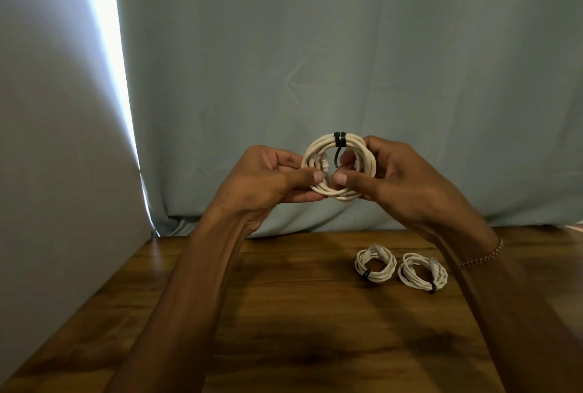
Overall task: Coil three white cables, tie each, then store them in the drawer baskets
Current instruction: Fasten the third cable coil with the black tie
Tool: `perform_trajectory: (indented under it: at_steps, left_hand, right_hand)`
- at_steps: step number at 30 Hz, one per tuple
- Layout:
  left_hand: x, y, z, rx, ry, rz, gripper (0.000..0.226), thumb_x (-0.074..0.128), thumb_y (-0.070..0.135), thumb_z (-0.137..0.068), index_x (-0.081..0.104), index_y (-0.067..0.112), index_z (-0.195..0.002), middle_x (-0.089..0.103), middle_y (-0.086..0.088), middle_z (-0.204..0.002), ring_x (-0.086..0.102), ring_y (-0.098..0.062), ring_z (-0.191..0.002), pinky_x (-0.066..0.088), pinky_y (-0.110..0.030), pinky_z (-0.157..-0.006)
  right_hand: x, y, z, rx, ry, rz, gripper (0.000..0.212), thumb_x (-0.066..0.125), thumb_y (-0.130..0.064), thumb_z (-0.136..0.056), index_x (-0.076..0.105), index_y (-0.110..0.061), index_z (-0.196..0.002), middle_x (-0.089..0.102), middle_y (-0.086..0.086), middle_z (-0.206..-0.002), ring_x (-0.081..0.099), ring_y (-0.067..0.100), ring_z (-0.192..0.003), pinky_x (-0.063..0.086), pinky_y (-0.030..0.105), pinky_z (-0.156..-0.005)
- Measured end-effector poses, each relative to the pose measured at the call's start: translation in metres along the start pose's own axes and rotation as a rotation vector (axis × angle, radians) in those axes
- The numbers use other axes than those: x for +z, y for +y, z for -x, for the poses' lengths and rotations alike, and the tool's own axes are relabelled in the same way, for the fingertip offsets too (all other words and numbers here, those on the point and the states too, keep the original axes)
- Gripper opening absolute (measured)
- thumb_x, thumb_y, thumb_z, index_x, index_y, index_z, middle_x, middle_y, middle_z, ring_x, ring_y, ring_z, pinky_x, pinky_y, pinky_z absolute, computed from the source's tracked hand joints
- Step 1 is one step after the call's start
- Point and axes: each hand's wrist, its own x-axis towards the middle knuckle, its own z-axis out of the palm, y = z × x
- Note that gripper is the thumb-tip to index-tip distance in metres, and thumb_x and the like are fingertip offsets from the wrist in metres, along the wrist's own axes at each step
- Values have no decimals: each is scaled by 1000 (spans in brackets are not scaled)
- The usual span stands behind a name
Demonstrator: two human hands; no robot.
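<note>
Now the coiled white cable (pixel 337 168), bound by a black tie (pixel 339 139) at its top, is held upright above the wooden table (pixel 252 313) between the left hand (pixel 268 181) and right hand (pixel 394 178), both pinching its lower rim; two tied coils (pixel 375 266) lie below.

Setting reads as home room, not lab or shop. You sit at wood-grain bench (pixel 284 313) pushed against pale blue-grey curtain (pixel 347 61). Daylight strip (pixel 108 45) shows at curtain gap, plain wall (pixel 47 140) on left. No more of room in view.
</note>
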Motion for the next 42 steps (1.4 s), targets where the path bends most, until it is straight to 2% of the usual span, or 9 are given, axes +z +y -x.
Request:
perform_trajectory:
  at_steps: [5, 12, 17, 22, 25, 29, 32, 38, 42]
  left_hand:
    - [5, -5, -2, 37, 21, -14, 32, 76, -4, -82, 67, -5, -113, 76, -24, -92, 77, -34, -87, 63, -34, -73]
    - [-2, -2, 1, 131, -23, -121, 23, 79, 11, -74, 77, 2, -96, 78, -14, -89, 76, -24, -84, 60, -26, -74]
    - [-9, -3, 1, 132, -62, -76, 27, 79, 11, -68, 77, 5, -93, 78, -12, -87, 76, -23, -82, 60, -26, -74]
    - [-8, -7, -1, 104, -97, -4, 24, 77, 8, -67, 75, 4, -90, 77, -9, -80, 75, -20, -78, 60, -28, -72]
    - [-8, -4, 0, 133, -88, -49, 24, 79, 9, -66, 75, 4, -89, 77, -8, -80, 75, -20, -77, 60, -29, -73]
    - [-12, -1, -1, 149, -10, -40, 24, 82, 11, -63, 76, 6, -86, 77, -9, -79, 74, -19, -75, 60, -27, -71]
    - [-13, -2, -1, 159, 3, -35, 24, 82, 10, -65, 77, 6, -87, 77, -11, -82, 75, -20, -76, 60, -27, -72]
    - [-15, -3, -2, 189, 44, -76, 24, 82, 9, -67, 77, 5, -90, 78, -11, -84, 76, -22, -79, 60, -26, -73]
    - [-19, -2, -2, 183, 43, -165, 26, 82, 17, -68, 78, 11, -92, 78, -7, -82, 74, -18, -76, 60, -27, -71]
  right_hand:
    - [1, 0, 1, 15, -43, -21, 21, 71, -22, -91, 74, -20, -112, 78, 0, -99, 74, 14, -95, 57, 38, -92]
    - [6, 1, 3, 51, -22, -36, 12, 81, -25, -80, 79, -17, -88, 79, 2, -86, 75, 17, -87, 57, 47, -94]
    - [8, 0, 3, 84, -113, -166, 31, 82, -29, -70, 76, -5, -89, 78, 10, -93, 74, 23, -96, 53, 48, -101]
    - [6, 1, 2, 73, -120, -93, 29, 82, -34, -69, 74, -10, -84, 78, 8, -94, 74, 21, -96, 56, 45, -96]
    - [2, -2, 2, 63, -148, -9, 28, 79, -36, -77, 75, -14, -93, 77, 4, -96, 73, 18, -95, 57, 45, -96]
    - [0, -2, 1, 18, 59, 77, 40, 84, -44, -70, 72, -26, -104, 75, -8, -100, 73, 11, -91, 61, 41, -88]
    - [2, -2, 1, -36, 188, 48, 31, 86, -33, -73, 75, -20, -99, 77, -3, -89, 75, 13, -79, 64, 38, -79]
    - [1, 0, 0, -2, 29, -67, 18, 79, -19, -83, 76, -13, -99, 77, 2, -91, 76, 16, -87, 63, 35, -81]
    - [-4, -3, 3, 24, -103, -39, 24, 78, -21, -82, 69, -12, -102, 73, 2, -105, 77, 21, -84, 64, 33, -73]
